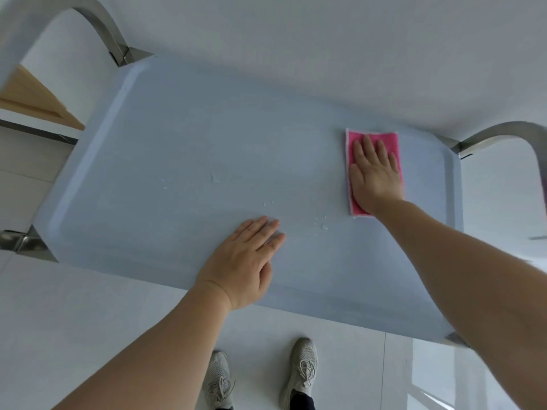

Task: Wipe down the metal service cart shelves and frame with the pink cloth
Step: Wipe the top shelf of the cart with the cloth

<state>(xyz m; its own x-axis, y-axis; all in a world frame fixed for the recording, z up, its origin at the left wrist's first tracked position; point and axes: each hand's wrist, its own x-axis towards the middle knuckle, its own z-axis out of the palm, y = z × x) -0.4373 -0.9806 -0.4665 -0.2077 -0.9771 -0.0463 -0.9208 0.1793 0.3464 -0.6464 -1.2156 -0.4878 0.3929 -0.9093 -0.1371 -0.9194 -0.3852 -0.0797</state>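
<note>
The cart's top shelf (pixel 183 137) is a wide, pale blue-grey tray with a raised rim, seen from above. A folded pink cloth (pixel 387 140) lies flat on its far right part. My right hand (pixel 374 173) presses palm-down on the cloth, fingers spread and pointing away from me. My left hand (pixel 245 261) rests flat on the shelf near the front edge, holding nothing. Small water droplets (pixel 321 226) sit on the shelf between my hands. Curved metal handles rise at the left end (pixel 97 28) and the right end (pixel 512 134).
White tiled floor surrounds the cart. My two grey sneakers (pixel 302 371) stand just in front of it. A light wooden piece (pixel 35 99) shows at the far left behind the left handle. A white wall lies beyond the cart.
</note>
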